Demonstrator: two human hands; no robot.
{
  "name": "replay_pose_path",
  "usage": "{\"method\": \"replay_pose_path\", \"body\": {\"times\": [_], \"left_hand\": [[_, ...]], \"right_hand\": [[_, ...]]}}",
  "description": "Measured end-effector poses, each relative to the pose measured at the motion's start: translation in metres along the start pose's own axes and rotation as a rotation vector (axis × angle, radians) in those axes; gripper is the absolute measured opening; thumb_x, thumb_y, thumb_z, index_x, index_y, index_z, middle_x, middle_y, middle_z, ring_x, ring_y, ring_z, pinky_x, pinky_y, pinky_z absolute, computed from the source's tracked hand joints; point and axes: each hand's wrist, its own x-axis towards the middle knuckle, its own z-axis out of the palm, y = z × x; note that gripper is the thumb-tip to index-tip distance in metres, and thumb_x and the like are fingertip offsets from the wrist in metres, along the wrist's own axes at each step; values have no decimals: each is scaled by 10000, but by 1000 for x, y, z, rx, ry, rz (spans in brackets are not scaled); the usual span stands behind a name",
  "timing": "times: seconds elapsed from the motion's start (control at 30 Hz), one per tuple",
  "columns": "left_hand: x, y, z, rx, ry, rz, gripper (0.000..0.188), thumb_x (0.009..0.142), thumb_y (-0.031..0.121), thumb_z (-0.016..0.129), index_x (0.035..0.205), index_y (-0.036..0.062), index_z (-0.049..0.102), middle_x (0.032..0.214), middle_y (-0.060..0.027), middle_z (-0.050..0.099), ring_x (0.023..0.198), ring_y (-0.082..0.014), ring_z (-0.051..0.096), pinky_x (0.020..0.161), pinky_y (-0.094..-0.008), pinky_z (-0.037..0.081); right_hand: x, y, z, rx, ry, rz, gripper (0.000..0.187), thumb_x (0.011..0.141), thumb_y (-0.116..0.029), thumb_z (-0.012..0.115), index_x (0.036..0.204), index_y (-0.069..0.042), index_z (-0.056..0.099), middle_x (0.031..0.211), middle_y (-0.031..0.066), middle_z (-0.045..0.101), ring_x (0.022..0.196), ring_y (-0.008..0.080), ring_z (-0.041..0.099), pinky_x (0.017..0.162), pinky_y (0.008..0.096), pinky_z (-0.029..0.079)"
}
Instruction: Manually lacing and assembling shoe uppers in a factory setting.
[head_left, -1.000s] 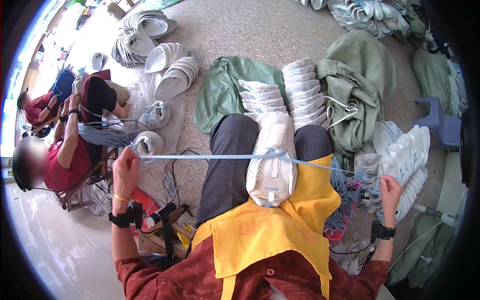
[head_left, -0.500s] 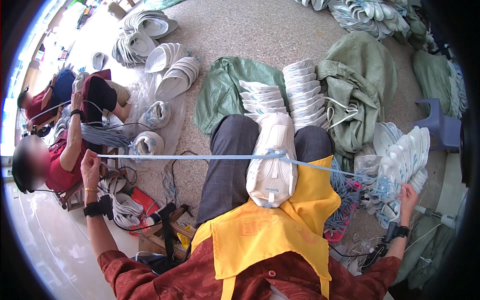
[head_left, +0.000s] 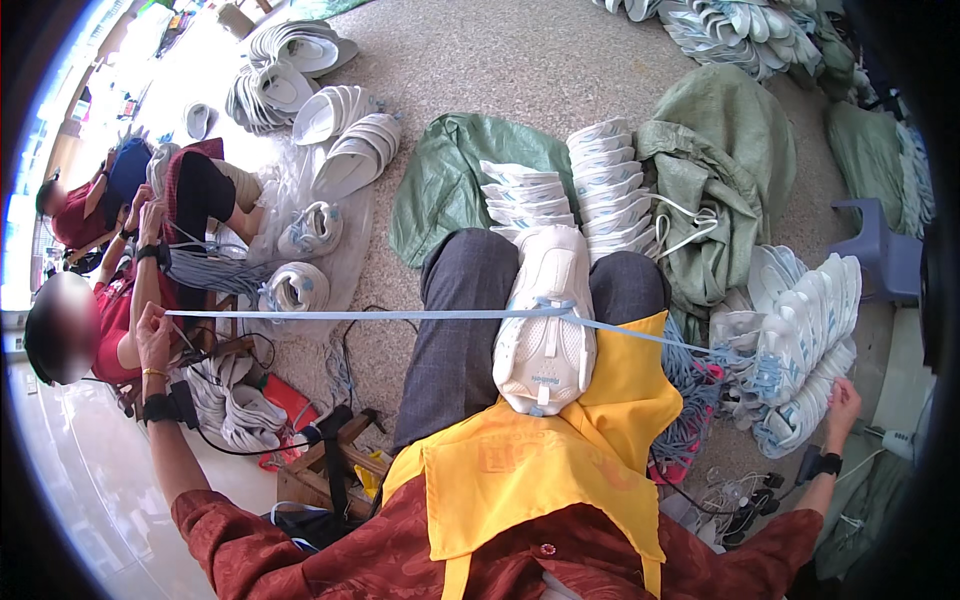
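Note:
A white sneaker (head_left: pixel 545 350) with pale blue trim rests on my lap between my knees. A flat light blue shoelace (head_left: pixel 420 315) is threaded at the shoe's eyelets and stretched taut to both sides. Far out on the left, my left hand (head_left: pixel 153 338) is closed, pinching one end of the lace. My right hand (head_left: pixel 844 402) is closed far to the right, beside a pile of sneakers (head_left: pixel 800 330). The lace's other end runs straight toward that hand, though its last stretch is lost against the pale shoes.
Stacked shoe uppers (head_left: pixel 605 190) stand beyond my knees near green sacks (head_left: pixel 725 150). Bundled blue laces (head_left: pixel 685 400) hang by my right thigh. A purple stool (head_left: pixel 875 245) is at the far right. A co-worker in red (head_left: pixel 115 335) sits at left, near a wooden frame (head_left: pixel 310 485).
Both my hands have moved farther outward, the left to the left and slightly down, the right to the right and down. The sneaker has stayed on my lap. The co-worker's arms have moved.

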Motion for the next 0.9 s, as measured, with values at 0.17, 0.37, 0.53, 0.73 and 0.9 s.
{"method": "replay_pose_path", "body": {"times": [0.17, 0.37, 0.53, 0.73, 0.9], "left_hand": [[7, -15, -28, 122, 52, 32, 115, 998, 22, 622, 905, 78, 583, 692, 64, 466, 607, -21, 398, 510, -226, 306], [9, -2, -23, 64, 47, -7, 122, 951, 6, 633, 885, 82, 563, 707, 55, 486, 603, -29, 406, 511, -224, 315], [13, 70, -17, 272, 40, 346, 100, 877, -14, 661, 851, 27, 573, 715, -1, 542, 634, -82, 494, 579, -280, 411], [-37, 234, 30, 383, 7, 537, 63, 866, -18, 639, 868, -1, 578, 730, -69, 570, 661, -150, 546, 622, -312, 439], [27, 269, 0, 216, 247, 645, 27, 952, 42, 645, 945, 17, 641, 735, -11, 601, 652, -90, 521, 606, -271, 440]], "right_hand": [[8, 16, -15, -22, 11, -7, 172, 1010, -75, 644, 1147, -25, 735, 835, 17, 673, 691, 87, 615, 589, 250, 519], [15, 24, -34, -52, 6, 11, 132, 984, -56, 651, 1084, -6, 722, 821, 38, 681, 688, 107, 642, 591, 259, 535], [17, -16, 29, -91, -97, 32, 77, 934, -25, 655, 983, 9, 704, 810, 47, 681, 705, 124, 657, 628, 274, 537], [28, -171, 91, -188, -185, -403, 96, 850, -57, 704, 916, 13, 700, 753, 82, 690, 701, 113, 634, 645, 313, 500], [74, -217, 57, 99, -193, -213, 94, 944, -91, 678, 958, -10, 725, 842, 27, 733, 699, 75, 607, 629, 250, 476]]}}
